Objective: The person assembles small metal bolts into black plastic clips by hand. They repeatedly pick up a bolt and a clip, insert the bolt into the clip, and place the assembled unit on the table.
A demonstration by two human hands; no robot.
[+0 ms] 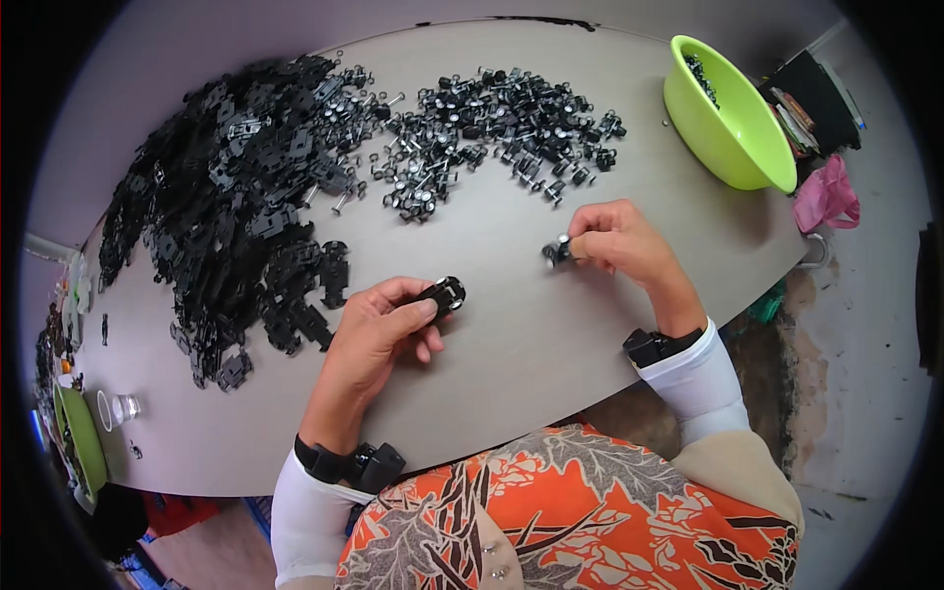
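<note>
In my left hand [376, 332] a small black toy car chassis [449, 294] is pinched between thumb and fingers, with shiny wheel faces showing at its far end. My right hand [621, 242], a little farther off to the right, is closed on a wheel axle [557, 253] with small black wheels; it is slightly blurred. The two hands are apart. Beyond them lies a loose heap of wheel axles [511, 113], black wheels on silvery rods. A large pile of flat black chassis plates [231, 167] spreads over the table's left side.
The grey table [511, 364] carries a lime green basin [747, 162] at far right, with more small parts inside. Beside it are a pink bag [828, 195] and stacked books [793, 116]. At left stand a clear cup [120, 408] and another green basin [81, 433].
</note>
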